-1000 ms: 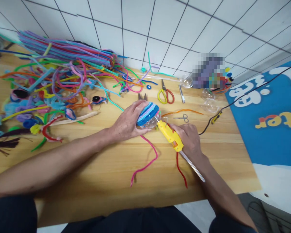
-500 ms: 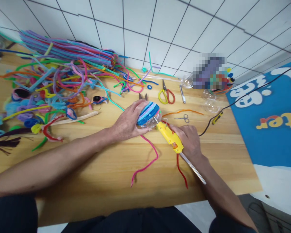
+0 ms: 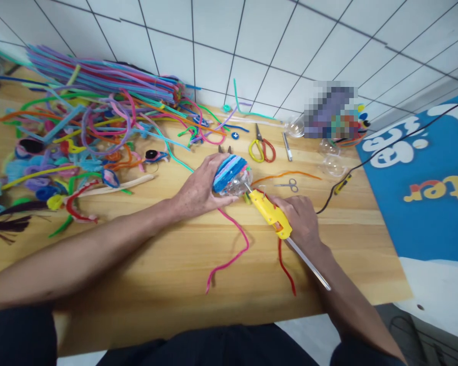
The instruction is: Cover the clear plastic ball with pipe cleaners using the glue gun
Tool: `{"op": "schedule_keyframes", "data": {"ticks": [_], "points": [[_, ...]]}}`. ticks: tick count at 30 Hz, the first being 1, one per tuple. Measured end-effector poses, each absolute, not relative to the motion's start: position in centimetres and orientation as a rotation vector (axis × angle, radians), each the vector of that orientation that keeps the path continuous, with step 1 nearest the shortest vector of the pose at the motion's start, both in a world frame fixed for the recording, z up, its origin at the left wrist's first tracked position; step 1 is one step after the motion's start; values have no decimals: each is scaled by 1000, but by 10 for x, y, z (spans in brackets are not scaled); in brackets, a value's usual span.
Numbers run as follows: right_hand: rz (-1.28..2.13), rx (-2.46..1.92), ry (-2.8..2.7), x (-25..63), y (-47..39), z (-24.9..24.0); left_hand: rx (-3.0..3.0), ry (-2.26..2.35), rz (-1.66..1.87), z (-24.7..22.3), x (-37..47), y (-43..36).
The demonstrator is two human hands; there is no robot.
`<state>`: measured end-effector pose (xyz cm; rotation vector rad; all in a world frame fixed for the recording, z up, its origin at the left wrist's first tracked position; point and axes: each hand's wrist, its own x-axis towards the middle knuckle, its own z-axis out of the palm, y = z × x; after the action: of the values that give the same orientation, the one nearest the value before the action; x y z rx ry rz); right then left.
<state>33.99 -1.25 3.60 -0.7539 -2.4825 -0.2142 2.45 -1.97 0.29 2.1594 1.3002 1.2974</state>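
My left hand (image 3: 199,184) is closed around a clear plastic ball (image 3: 231,175) partly covered with blue, light blue and pink pipe cleaner rows. In my right hand (image 3: 299,216) is a yellow hot glue gun (image 3: 269,211), with a clear glue stick (image 3: 309,264) sticking out of its back end. The gun's metal nozzle points at the bare clear side of the ball; whether it touches cannot be made out. Below the ball a pink pipe cleaner (image 3: 241,229) lies on the table, and a red pipe cleaner (image 3: 286,269) lies under the gun.
Tangled pipe cleaners (image 3: 99,127) and a long bundle of them (image 3: 99,76) fill the left. Beyond my hands lie red-and-yellow scissors (image 3: 262,147), small scissors (image 3: 290,185), an orange pipe cleaner (image 3: 290,174) and clear plastic balls (image 3: 334,163). A black cord (image 3: 361,165) runs at the right.
The ball has turned in my left hand and shifted slightly left, so more of its clear side shows. The glue gun's nozzle has drawn slightly to the right.
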Motion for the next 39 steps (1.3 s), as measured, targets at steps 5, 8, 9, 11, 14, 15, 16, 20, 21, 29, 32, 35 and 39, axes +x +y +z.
{"op": "schedule_keyframes", "data": {"ticks": [5, 8, 9, 11, 14, 15, 16, 20, 21, 29, 32, 35, 39], "points": [[-195, -790, -2534, 346, -11, 36, 2165, 1282, 1322, 1, 24, -19], [-210, -780, -2527, 345, -9, 37, 2192, 1288, 1311, 0, 26, -20], [-217, -771, -2520, 345, -9, 38, 2194, 1294, 1309, 0, 26, -20], [-220, -755, -2506, 343, -8, 38, 2189, 1294, 1318, 0, 27, -20], [-201, -758, -2502, 342, -7, 38, 2190, 1289, 1323, 0, 28, -20], [-193, -762, -2501, 342, -7, 38, 2195, 1297, 1311, 0, 28, -20], [-184, -763, -2499, 341, -7, 38, 2203, 1307, 1294, 0, 27, -20], [-178, -731, -2462, 340, -7, 35, 2241, 1294, 1264, 0, 26, -20], [-182, -737, -2450, 339, -7, 34, 2247, 1283, 1271, 0, 25, -20], [-195, -746, -2406, 339, -5, 23, 2199, 1276, 1253, 2, 24, -19], [-180, -756, -2408, 342, -5, 21, 2165, 1254, 1281, 2, 24, -18], [-138, -728, -2469, 343, -6, 25, 2176, 1219, 1317, 1, 23, -18], [-170, -690, -2466, 341, -6, 32, 2218, 1201, 1326, 1, 22, -17]]}}
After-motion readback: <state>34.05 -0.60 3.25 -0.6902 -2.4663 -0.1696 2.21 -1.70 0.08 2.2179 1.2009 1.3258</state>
